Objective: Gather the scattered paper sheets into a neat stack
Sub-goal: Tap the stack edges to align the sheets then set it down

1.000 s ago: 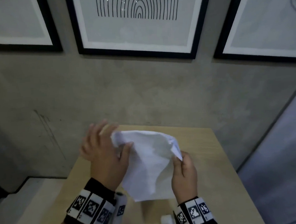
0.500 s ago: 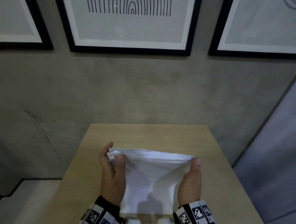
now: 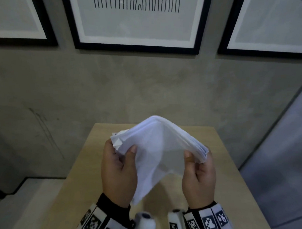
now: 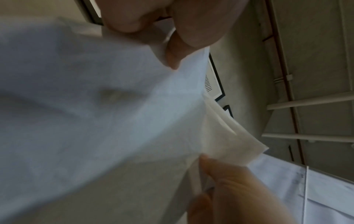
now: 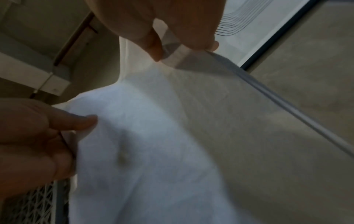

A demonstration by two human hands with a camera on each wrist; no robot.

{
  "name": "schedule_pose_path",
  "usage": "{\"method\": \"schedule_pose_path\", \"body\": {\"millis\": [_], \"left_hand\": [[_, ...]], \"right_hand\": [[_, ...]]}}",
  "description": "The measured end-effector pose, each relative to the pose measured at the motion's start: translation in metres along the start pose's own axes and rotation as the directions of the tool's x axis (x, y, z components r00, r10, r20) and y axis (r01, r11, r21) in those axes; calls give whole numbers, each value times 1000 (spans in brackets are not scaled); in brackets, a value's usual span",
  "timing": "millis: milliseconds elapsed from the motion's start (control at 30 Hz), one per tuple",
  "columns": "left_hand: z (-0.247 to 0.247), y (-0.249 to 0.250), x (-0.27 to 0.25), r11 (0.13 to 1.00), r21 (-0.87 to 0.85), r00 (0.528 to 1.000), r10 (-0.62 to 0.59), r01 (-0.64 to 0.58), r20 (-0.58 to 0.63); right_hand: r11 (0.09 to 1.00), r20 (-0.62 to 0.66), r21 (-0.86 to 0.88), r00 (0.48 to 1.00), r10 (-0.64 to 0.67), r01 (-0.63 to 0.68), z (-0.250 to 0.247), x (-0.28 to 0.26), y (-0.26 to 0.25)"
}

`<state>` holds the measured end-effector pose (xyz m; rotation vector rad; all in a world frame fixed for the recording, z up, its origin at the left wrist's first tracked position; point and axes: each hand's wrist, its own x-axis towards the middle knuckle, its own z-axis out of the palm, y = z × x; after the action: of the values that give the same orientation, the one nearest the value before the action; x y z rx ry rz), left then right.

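left hand (image 3: 117,170): thumb and fingers pinch paper sheets (image 3: 157,149) at left corner | right hand (image 3: 198,178): pinches right edge | sheets: bowed upward, held above tabletop (image 3: 226,189)

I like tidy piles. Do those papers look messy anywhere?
Yes. The papers bend into a hump between the hands, and the corner at the left hand is crumpled and sticking out.
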<state>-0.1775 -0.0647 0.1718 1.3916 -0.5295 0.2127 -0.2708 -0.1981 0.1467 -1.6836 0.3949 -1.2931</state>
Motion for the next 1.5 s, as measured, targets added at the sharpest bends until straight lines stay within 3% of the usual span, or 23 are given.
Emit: {"method": "schedule_pose_path", "body": {"millis": [100, 233, 367, 567, 667, 767, 933, 1067, 1167, 1233, 1300, 1367, 1500], "left_hand": [[6, 0, -9, 998, 59, 1000, 7, -7, 8], [11, -17, -18, 988, -18, 988, -155, 156, 9], [7, -34, -20, 976, -42, 976, -215, 214, -23], [7, -31, -2, 970, -24, 957, -242, 241, -158], [6, -32, 8, 953, -21, 921, -299, 304, -249], [6, -32, 15, 951, -17, 913, -301, 308, -274], [2, -37, 15, 969, -35, 946, -246, 244, -212], [-12, -56, -3, 976, -82, 976, -207, 201, -73], [-21, -86, -26, 955, -44, 955, -292, 294, 49], [-23, -99, -37, 931, -19, 930, -362, 364, 66], [-23, -101, -41, 927, 17, 926, -376, 376, 40], [-22, -96, -42, 923, -21, 922, -383, 385, 47], [-22, -94, -41, 929, -28, 927, -365, 368, 80]], "right_hand": [[1000, 35, -1, 999, 32, -32, 4, -9, 3], [970, 80, -105, 971, 227, -218, 10, -27, 29], [935, 24, -13, 935, 354, -353, 13, -36, 32], [941, -164, 38, 927, 338, -337, 20, -12, 23], [924, -198, 43, 903, 381, -381, 22, -3, 23], [928, -197, 59, 907, 372, -368, 22, 0, 20], [962, -160, 90, 949, 271, -260, 19, -1, 18], [967, -57, 55, 966, 252, -249, 7, -12, 33], [925, -7, 86, 929, 371, -369, 3, -26, 51], [879, -60, 103, 880, 472, -465, 3, -35, 61], [856, -135, 107, 846, 516, -506, 4, -40, 65], [863, -176, 94, 845, 504, -496, 6, -43, 66], [814, -117, 157, 808, 578, -559, 9, -45, 67]]}}
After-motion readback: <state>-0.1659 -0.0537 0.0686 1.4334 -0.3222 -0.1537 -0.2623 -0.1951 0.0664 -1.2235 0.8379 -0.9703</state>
